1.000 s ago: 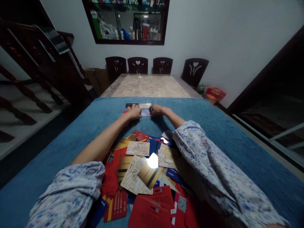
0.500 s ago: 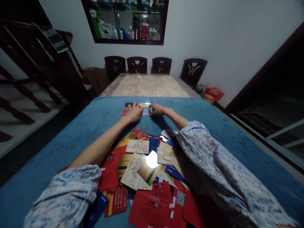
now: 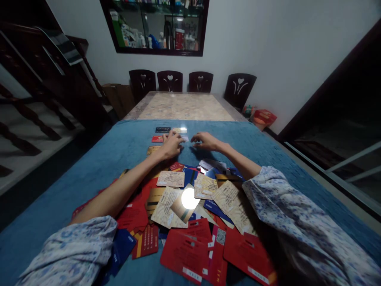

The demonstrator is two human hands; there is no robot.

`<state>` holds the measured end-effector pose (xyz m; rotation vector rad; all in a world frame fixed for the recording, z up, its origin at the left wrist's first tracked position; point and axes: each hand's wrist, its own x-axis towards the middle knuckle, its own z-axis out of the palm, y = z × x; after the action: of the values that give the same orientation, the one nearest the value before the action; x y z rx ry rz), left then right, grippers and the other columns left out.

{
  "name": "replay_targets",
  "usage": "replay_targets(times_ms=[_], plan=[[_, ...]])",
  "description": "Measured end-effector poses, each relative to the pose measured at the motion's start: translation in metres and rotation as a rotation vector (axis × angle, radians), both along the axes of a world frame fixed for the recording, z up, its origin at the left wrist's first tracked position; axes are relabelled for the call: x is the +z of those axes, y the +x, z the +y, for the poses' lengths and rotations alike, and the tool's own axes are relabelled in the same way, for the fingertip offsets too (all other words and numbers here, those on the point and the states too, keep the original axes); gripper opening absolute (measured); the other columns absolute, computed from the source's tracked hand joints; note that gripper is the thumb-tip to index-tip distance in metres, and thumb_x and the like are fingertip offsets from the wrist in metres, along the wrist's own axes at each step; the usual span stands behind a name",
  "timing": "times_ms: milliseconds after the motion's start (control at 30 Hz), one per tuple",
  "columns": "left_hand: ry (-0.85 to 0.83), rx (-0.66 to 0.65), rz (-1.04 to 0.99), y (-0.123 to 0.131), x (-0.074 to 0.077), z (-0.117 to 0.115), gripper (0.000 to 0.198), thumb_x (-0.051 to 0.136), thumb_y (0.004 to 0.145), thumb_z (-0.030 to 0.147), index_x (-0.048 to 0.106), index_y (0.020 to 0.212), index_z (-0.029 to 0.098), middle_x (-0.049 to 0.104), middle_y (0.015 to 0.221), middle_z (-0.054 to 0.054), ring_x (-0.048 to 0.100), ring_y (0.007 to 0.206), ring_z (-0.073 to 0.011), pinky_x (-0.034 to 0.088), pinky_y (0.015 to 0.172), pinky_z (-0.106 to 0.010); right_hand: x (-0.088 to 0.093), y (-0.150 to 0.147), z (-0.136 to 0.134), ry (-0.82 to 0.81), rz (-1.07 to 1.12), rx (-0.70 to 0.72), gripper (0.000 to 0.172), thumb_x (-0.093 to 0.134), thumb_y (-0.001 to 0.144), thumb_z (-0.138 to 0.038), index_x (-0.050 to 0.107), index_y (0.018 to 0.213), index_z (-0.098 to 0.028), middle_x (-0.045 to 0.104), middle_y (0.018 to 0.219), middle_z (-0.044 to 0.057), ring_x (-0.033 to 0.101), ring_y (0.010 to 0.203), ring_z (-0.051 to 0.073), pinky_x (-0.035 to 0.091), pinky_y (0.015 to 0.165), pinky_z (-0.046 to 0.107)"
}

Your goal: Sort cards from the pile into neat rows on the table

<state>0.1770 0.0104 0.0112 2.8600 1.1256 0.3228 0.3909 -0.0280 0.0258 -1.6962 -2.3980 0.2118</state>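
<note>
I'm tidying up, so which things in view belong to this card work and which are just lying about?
Part of the work:
heaped cards
laid-out cards
pale card by the left hand
blue cloth beneath

Just lying about:
cardboard box
striped cloth
dark chairs

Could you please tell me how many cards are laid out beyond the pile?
5 visible: black card and cream card farthest, red card and pale card in the middle row, gold card nearest; the left hand may hide others.
</note>
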Motion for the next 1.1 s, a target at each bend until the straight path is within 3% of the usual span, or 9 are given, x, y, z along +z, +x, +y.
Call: replay_targets(times_ms=[433, 700, 967, 1100], plan=[[-0.073, -0.276, -0.009, 0.011, 0.003, -0.051, 0.042, 0.051, 0.092, 0.018, 0.072, 0.128, 0.027, 0.064, 0.136, -0.011, 0.036, 0.136, -0.036, 0.029, 0.106, -0.058, -0.009, 0.028, -0.051, 0.058, 0.125, 0.006, 0.02, 0.064, 0.088, -0.018, 0.079, 0.101, -0.017, 0.076, 0.1, 0.009, 0.068, 0.091, 0.02, 0.047, 0.084, 0.028], [-0.178, -0.54, 0.036, 0.025, -0.003, -0.059, 0.062, 0.05, 0.076, -0.001, 0.072, 0.125, 0.032, 0.065, 0.144, -0.002, 0.034, 0.143, -0.0313, 0.027, 0.107, -0.053, -0.016, 0.036, -0.063, 0.035, 0.185, 0.002, 0.02, 0.061, 0.089, -0.021, 0.078, 0.099, -0.017, 0.076, 0.095, 0.007, 0.067, 0.088, 0.019, 0.048, 0.083, 0.028], [-0.108, -0.494, 0.127, 0.023, -0.006, -0.053, 0.065, 0.049, 0.076, 0.0, 0.068, 0.13, 0.03, 0.063, 0.146, -0.004, 0.031, 0.146, -0.034, 0.027, 0.107, -0.055, -0.022, 0.034, -0.058, 0.034, 0.209, 0.045, 0.02, 0.061, 0.088, -0.022, 0.079, 0.097, -0.016, 0.075, 0.093, 0.008, 0.066, 0.085, 0.018, 0.046, 0.08, 0.027], [-0.083, -0.44, 0.13, 0.019, -0.011, -0.049, 0.053, 0.048, 0.087, 0.007, 0.063, 0.134, 0.026, 0.064, 0.144, -0.008, 0.033, 0.143, -0.0339, 0.027, 0.107, -0.056, -0.023, 0.033, -0.058, 0.022, 0.191, 0.072, 0.021, 0.062, 0.088, -0.026, 0.079, 0.096, -0.017, 0.076, 0.092, 0.007, 0.064, 0.084, 0.019, 0.045, 0.078, 0.029]])
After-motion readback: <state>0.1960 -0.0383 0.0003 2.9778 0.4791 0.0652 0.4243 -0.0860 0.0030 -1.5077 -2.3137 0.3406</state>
